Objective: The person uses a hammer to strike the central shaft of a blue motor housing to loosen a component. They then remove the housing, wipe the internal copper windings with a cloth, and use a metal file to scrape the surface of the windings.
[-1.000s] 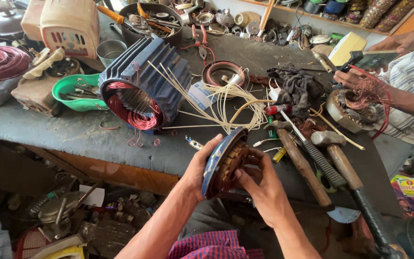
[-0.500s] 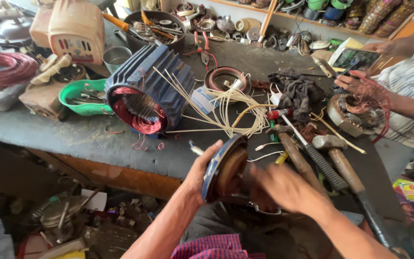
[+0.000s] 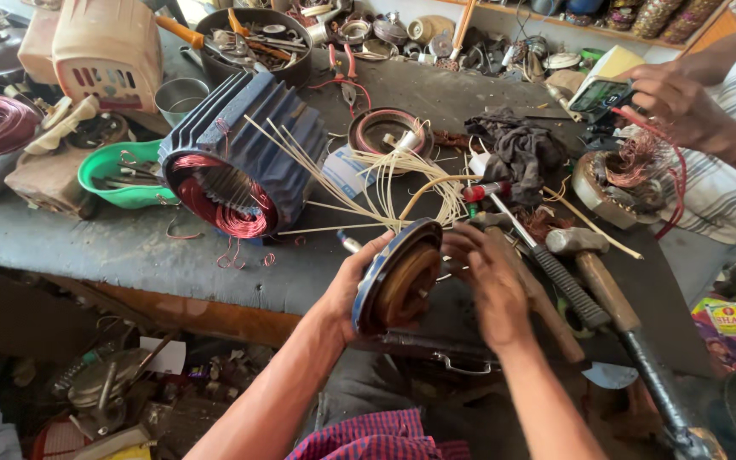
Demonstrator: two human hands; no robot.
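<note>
My left hand (image 3: 348, 285) grips the rim of a round blue motor end cover (image 3: 398, 277), held on edge over the front of the grey workbench (image 3: 129, 247). The cover's rusty brown inner side faces right. My right hand (image 3: 491, 285) is blurred, its fingers at the cover's inner face and right rim. Behind the cover lie thin pale sticks and a loop of wire (image 3: 385, 183). A blue finned motor stator with red copper winding (image 3: 232, 175) lies on its side to the left.
Two hammers (image 3: 594, 285) and a red-handled screwdriver (image 3: 513, 221) lie right of my hands. Another person's hands (image 3: 675, 102) work at a copper-wound stator (image 3: 623, 175) at the far right. A green bowl (image 3: 117, 175), black rag (image 3: 517, 149) and bowls of tools crowd the bench.
The cover has turned more edge-on and moved slightly right. My right hand shifted from below the cover up to its inner face. The view moved closer.
</note>
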